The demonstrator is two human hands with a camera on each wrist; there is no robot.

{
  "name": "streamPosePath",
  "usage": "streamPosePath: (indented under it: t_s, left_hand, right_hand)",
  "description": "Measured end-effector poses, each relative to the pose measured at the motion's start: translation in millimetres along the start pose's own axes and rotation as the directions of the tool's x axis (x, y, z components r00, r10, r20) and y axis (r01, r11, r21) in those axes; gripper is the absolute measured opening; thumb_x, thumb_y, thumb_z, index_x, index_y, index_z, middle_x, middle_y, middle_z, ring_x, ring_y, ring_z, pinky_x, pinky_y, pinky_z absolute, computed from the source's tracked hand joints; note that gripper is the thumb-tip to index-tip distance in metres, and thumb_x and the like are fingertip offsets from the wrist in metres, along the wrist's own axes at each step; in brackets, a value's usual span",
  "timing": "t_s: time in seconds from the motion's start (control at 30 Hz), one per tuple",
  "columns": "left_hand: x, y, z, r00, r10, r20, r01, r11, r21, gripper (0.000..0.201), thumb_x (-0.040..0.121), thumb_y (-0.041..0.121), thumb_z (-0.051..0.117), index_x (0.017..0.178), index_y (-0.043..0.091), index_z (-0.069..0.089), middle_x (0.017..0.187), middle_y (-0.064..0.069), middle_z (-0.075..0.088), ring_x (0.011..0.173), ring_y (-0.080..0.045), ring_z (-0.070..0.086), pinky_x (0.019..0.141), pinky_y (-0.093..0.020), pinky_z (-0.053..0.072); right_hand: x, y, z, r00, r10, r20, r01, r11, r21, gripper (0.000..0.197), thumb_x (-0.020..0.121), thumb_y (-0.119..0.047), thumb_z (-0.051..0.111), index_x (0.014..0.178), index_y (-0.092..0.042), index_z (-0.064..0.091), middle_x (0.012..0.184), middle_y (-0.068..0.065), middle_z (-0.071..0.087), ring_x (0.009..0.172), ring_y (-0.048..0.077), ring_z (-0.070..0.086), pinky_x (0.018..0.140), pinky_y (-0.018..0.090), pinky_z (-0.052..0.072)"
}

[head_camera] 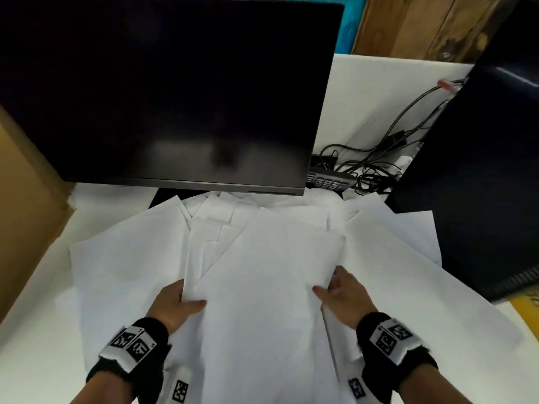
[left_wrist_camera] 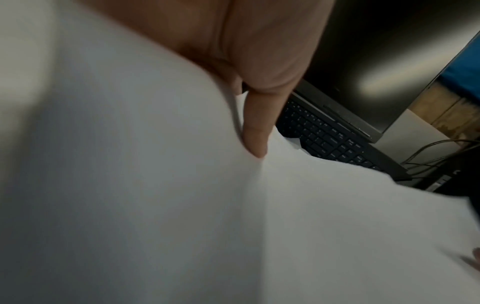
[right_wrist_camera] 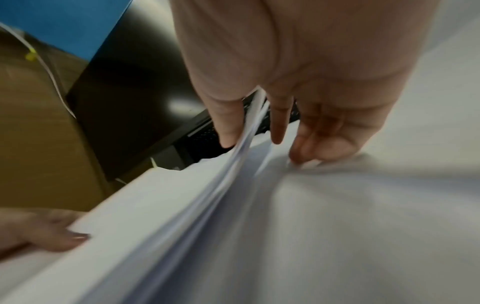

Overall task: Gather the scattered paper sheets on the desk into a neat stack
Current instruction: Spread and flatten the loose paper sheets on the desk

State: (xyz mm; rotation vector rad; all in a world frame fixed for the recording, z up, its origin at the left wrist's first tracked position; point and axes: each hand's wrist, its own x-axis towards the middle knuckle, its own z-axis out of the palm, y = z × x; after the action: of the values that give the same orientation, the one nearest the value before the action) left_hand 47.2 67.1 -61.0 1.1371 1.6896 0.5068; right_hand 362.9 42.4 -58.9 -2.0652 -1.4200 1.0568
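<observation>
Paper sheets (head_camera: 262,287) lie fanned on the white surface (head_camera: 38,330) below the monitor (head_camera: 163,91). The left hand (head_camera: 172,304) pinches the bundle's left edge (thumb on top); the right hand (head_camera: 347,295) pinches its right edge, fingers (right_wrist_camera: 278,123) beneath.

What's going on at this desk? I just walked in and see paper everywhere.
A person is gathering loose sheets. The left hand and right hand grip opposite sides of a bundle in front of the monitor, thumbs on top. More sheets lie fanned out on either side, and they partly cover the keyboard. The stack is not yet neat.
</observation>
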Motion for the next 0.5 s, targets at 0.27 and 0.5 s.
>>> streamPosePath:
  t_s: [0.27, 0.5]
  left_hand:
    - [-4, 5, 7, 1.0, -0.019, -0.01, 0.019, 0.999, -0.047, 0.023, 0.087, 0.018, 0.06, 0.109, 0.009, 0.061, 0.091, -0.003, 0.066, 0.079, -0.017, 0.061, 0.064, -0.024, 0.044]
    - [-5, 7, 6, 0.995, -0.062, 0.077, 0.073, 0.987, -0.146, 0.052, 0.06, 0.022, 0.066, 0.109, 0.004, 0.061, 0.1, -0.016, 0.069, 0.093, -0.031, 0.065, 0.079, -0.035, 0.051]
  right_hand:
    - [26, 46, -109, 0.939, 0.168, -0.301, -0.326, 0.716, -0.617, 0.073, 0.081, -0.047, 0.057, 0.14, -0.022, 0.023, 0.143, 0.015, 0.033, 0.129, 0.035, 0.034, 0.103, 0.045, 0.034]
    - [30, 55, -116, 0.91, 0.354, -0.214, -0.408, 0.679, -0.61, 0.05, 0.077, -0.051, 0.06, 0.109, -0.017, 0.041, 0.112, 0.009, 0.059, 0.107, 0.03, 0.056, 0.084, 0.034, 0.044]
